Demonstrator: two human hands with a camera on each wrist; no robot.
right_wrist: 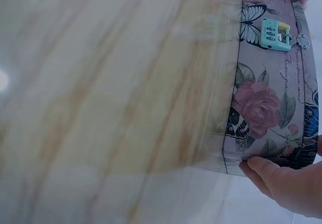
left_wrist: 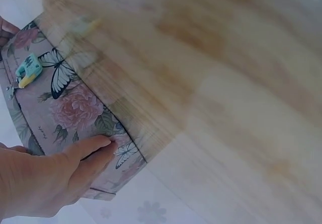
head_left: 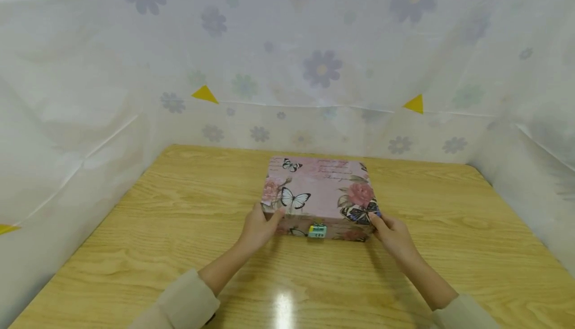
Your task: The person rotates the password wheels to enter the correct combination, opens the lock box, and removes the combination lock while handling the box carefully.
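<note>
A pink box [head_left: 319,181] printed with roses and butterflies rests on the wooden table, its lid closed. From the clasp on its front hangs a small turquoise and yellow combination padlock [head_left: 317,231], whose number dials show in the right wrist view. My left hand [head_left: 260,226] grips the box's front left corner, thumb on the lid. At the front right corner my right hand [head_left: 397,236] holds the box in the same way, thumb near the dark butterfly. Each wrist view shows fingertips against the floral front panel, near its end.
The wooden table [head_left: 179,209] extends around the box on all sides. Behind it hangs a pale flowered sheet [head_left: 287,34], with a yellow triangle [head_left: 205,94] at left and another yellow triangle [head_left: 415,104] at right. White sheeting encloses both sides.
</note>
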